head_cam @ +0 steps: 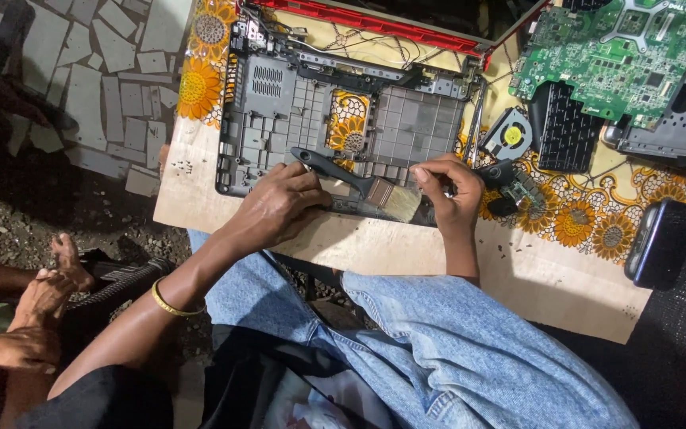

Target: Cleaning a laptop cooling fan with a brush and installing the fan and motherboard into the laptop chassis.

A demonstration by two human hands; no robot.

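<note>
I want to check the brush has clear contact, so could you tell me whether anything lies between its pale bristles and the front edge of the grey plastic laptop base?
Nothing visible does. The black-handled paintbrush, held by the left hand, has its bristles right against the grey plastic laptop base. The right hand grips that front edge just beside the bristles, not under them.

The left hand point(279, 208) is covering the near end of the paintbrush point(359, 184) handle, and the right hand point(448, 191) is hiding most of the small dark part it is gripping. The green circuit board point(605, 56) is running off the top edge. The red laptop lid point(375, 22) is also being cropped there. Another person's hands point(29, 318) are being cut off at the left edge.
</note>
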